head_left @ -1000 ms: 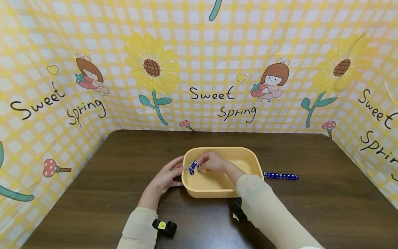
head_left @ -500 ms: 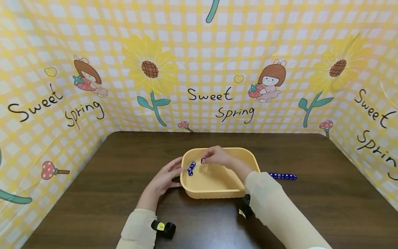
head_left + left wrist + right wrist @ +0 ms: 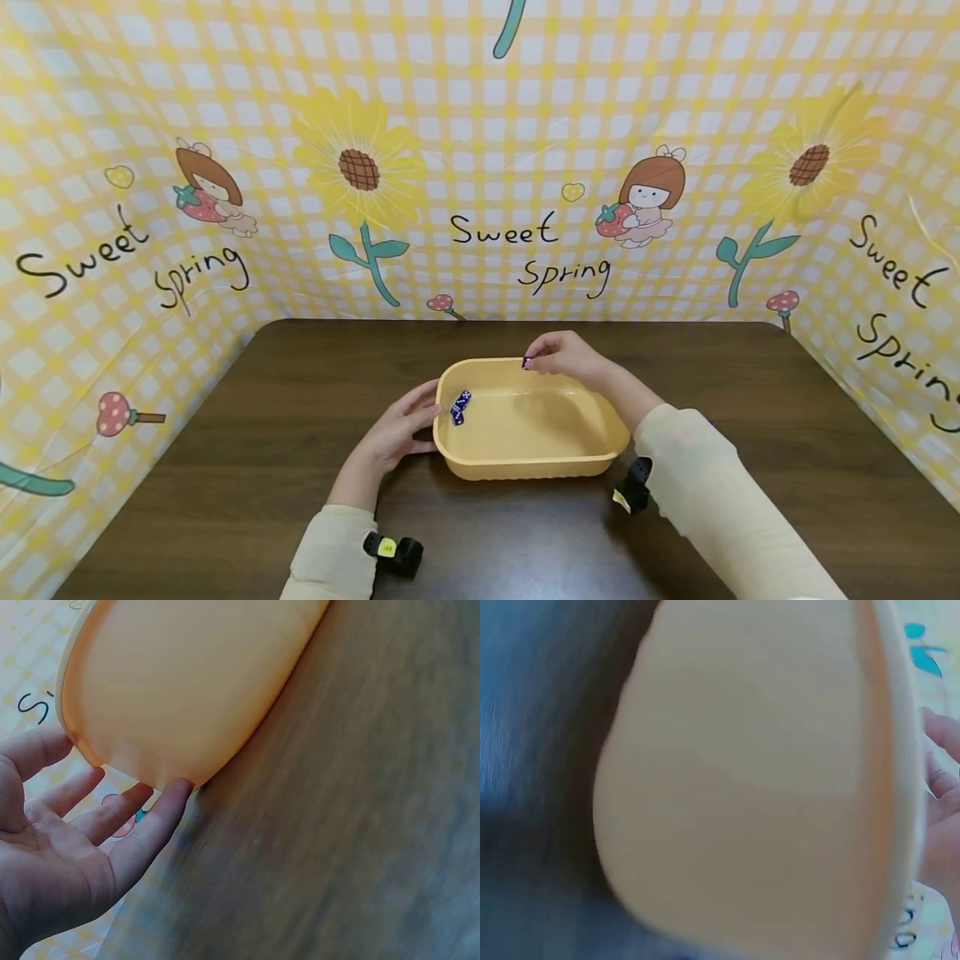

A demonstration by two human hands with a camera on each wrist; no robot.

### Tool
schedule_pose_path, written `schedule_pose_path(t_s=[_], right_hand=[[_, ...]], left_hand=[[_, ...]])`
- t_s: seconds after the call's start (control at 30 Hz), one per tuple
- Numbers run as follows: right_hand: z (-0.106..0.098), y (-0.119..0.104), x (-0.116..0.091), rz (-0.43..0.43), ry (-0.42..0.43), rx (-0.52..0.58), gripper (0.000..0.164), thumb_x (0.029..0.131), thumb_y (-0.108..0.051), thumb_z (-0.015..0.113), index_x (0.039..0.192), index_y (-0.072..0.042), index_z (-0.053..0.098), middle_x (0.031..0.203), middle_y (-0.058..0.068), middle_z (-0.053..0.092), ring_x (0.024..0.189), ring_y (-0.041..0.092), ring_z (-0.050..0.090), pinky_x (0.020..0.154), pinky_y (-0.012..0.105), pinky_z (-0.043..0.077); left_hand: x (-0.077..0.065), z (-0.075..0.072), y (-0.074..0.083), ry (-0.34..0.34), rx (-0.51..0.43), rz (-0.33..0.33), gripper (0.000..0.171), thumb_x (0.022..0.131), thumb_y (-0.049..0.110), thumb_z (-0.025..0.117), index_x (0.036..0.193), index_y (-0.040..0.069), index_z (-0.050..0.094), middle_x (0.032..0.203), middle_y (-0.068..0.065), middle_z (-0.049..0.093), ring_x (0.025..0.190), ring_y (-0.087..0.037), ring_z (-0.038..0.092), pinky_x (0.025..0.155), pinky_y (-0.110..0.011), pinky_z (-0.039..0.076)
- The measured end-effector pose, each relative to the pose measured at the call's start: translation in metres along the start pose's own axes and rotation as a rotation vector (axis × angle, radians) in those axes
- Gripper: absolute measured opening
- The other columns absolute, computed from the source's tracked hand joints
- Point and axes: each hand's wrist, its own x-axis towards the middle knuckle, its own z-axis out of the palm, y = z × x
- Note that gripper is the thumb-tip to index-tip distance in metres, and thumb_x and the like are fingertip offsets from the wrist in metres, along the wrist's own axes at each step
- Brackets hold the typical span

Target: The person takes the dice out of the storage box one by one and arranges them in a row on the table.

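Note:
A yellow plastic bin (image 3: 517, 469) stands on the table. Along its left end my left hand (image 3: 397, 429) steadies it; the left wrist view shows the fingers (image 3: 154, 825) extended, with their tips against the outer wall. Over the bin's far rim, my right hand (image 3: 573, 356) pinches a small dark blue die (image 3: 527, 362) between thumb and fingertips. Inside the bin, close to the left wall, a few blue dice with white dots (image 3: 461, 407) lie together. From the right wrist, the bin's outer wall (image 3: 742, 787) fills most of the view, with part of the right hand (image 3: 943, 780) at the edge.
A dark brown wooden table (image 3: 225, 467) bears the bin. Behind it and at both sides hangs a yellow checked cloth (image 3: 480, 150) printed with sunflowers. The right sleeve (image 3: 720, 475) covers the place where a row of dice showed earlier.
My right hand has risen from inside the bin and moved right toward the far rim, carrying the die. The sleeve now hides the row of dice. My left hand stays at the bin.

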Motion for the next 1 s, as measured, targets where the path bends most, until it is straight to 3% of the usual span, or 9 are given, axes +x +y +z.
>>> schedule_pose_path(t_s=[0.3, 0.57, 1.0], right_hand=[[-0.041, 0.002, -0.022, 0.013, 0.095, -0.037, 0.02, 0.078, -0.012, 0.062, 0.09, 0.004, 0.057, 0.079, 0.007, 0.057, 0.075, 0.023, 0.051, 0.075, 0.043, 0.042], [-0.076, 0.008, -0.043, 0.029, 0.138, -0.016, 0.025, 0.08, -0.013, 0.061, 0.094, 0.007, 0.053, 0.078, 0.007, 0.055, 0.077, 0.025, 0.051, 0.073, 0.035, 0.044], [-0.122, 0.039, -0.091, 0.036, 0.253, -0.045, 0.031, 0.081, -0.012, 0.06, 0.097, 0.013, 0.05, 0.075, -0.003, 0.059, 0.07, 0.009, 0.055, 0.067, 0.027, 0.046]], left_hand=[[0.0, 0.001, 0.0, -0.005, -0.013, -0.015, 0.051, 0.087, 0.011, 0.05, 0.134, 0.014, 0.03, 0.131, -0.016, 0.034, 0.109, -0.033, 0.042, 0.07, -0.047, 0.045], [0.001, 0.001, 0.0, -0.005, -0.018, -0.01, 0.049, 0.088, 0.01, 0.048, 0.134, 0.013, 0.029, 0.131, -0.016, 0.034, 0.109, -0.034, 0.041, 0.069, -0.047, 0.045], [-0.001, 0.001, 0.002, -0.005, -0.003, -0.013, 0.051, 0.088, 0.011, 0.048, 0.135, 0.012, 0.027, 0.132, -0.018, 0.032, 0.111, -0.036, 0.039, 0.07, -0.047, 0.045]])
